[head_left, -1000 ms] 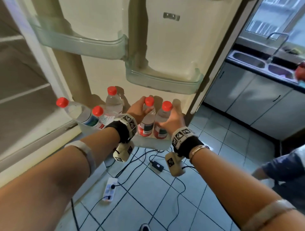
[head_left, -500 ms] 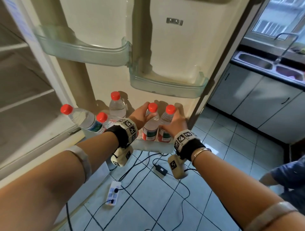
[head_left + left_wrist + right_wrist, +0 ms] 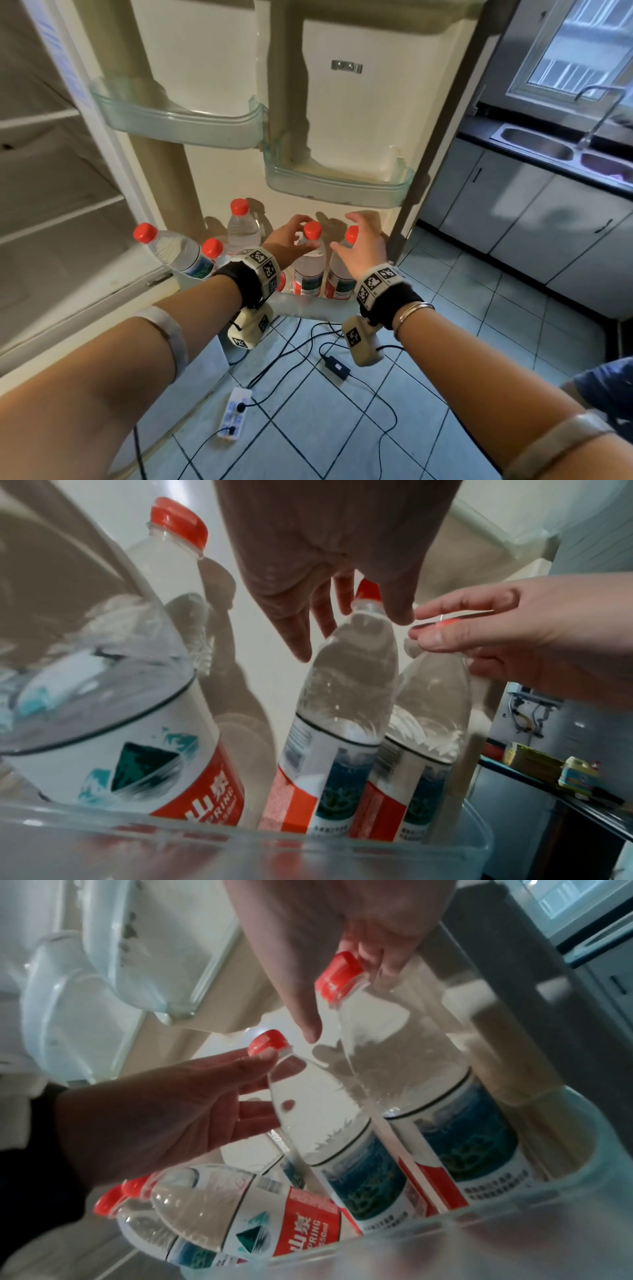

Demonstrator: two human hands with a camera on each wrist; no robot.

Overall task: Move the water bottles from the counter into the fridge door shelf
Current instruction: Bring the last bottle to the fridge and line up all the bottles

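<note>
Several red-capped water bottles are in the clear bottom door shelf [image 3: 308, 306] of the open fridge. Two stand upright side by side at its right end: one bottle [image 3: 310, 270] under my left hand [image 3: 291, 233], the other bottle [image 3: 339, 277] under my right hand [image 3: 363, 233]. Both hands hover at the caps with fingers spread and loose. In the right wrist view my left thumb brushes the left bottle's cap [image 3: 267, 1042]. Further left, one bottle [image 3: 243, 229] stands at the back and a tilted bottle [image 3: 174, 250] leans outward.
Two clear door shelves [image 3: 178, 126] [image 3: 335, 185] hang above. The fridge's inner shelves [image 3: 51, 212] are to the left. A power strip [image 3: 234, 411], an adapter [image 3: 337, 366] and cables lie on the tiled floor. A sink [image 3: 537, 147] and cabinets are at right, a person's blue sleeve [image 3: 606, 387] lower right.
Both hands gripped the two right-hand bottles around their necks before. Now the fingers have opened and lifted to cap height, and the bottles stand on their own in the shelf.
</note>
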